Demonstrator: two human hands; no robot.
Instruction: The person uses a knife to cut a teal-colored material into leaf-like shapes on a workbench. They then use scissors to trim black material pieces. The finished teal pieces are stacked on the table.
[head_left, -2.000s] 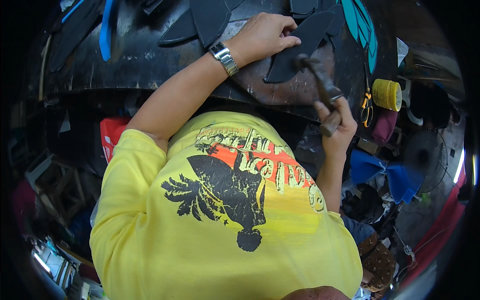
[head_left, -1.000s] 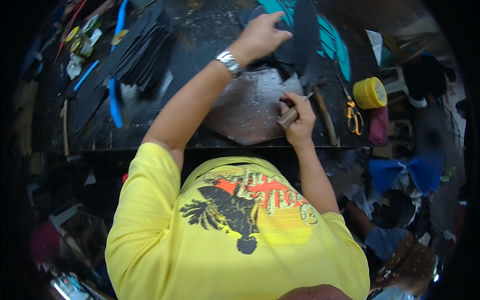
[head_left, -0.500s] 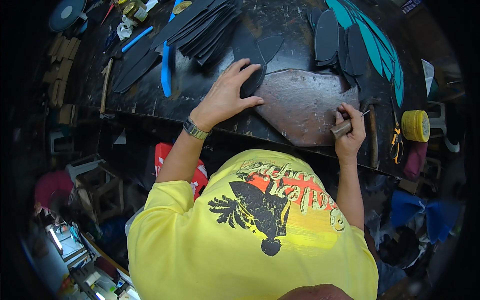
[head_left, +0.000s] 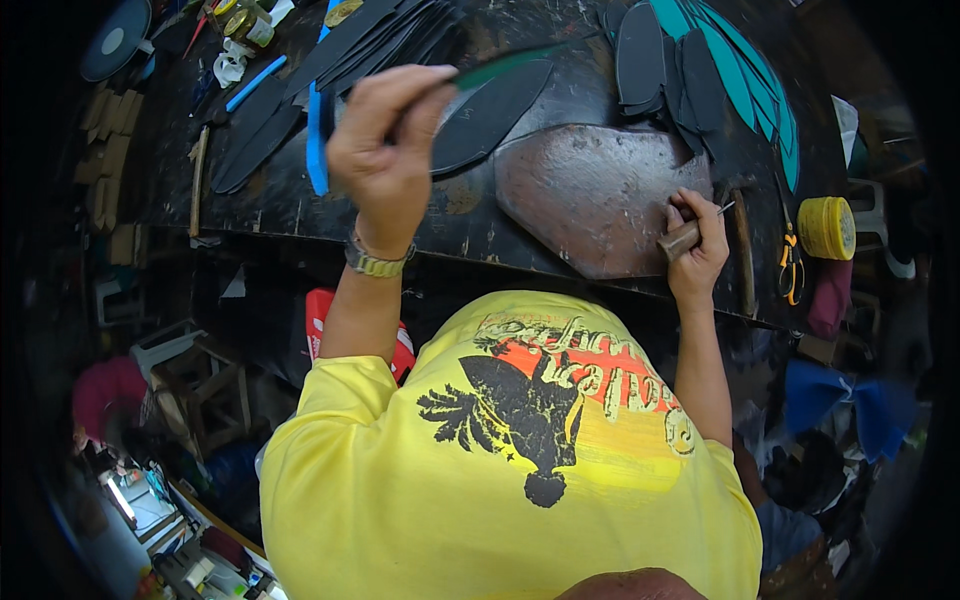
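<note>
Pinching blurred green-and-black piece (head_left: 505, 66): left fingers (head_left: 408, 84) | gripping wooden-handled spike (head_left: 680, 241): right fingers (head_left: 708, 215) | brown slab (head_left: 590, 200) on black table (head_left: 455, 222)

A blurred green-and-black piece (head_left: 507, 68) slants midair, left of a wooden-handled awl (head_left: 680, 240).

The left hand (head_left: 385, 150) is blurred, the right hand (head_left: 699, 245) sharper. Pale glare marks the brown board (head_left: 590, 200) between them. Far around both, edges curve into darkness.

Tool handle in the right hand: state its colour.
The tool handle is brown, seen in the head view, the only one here.
</note>
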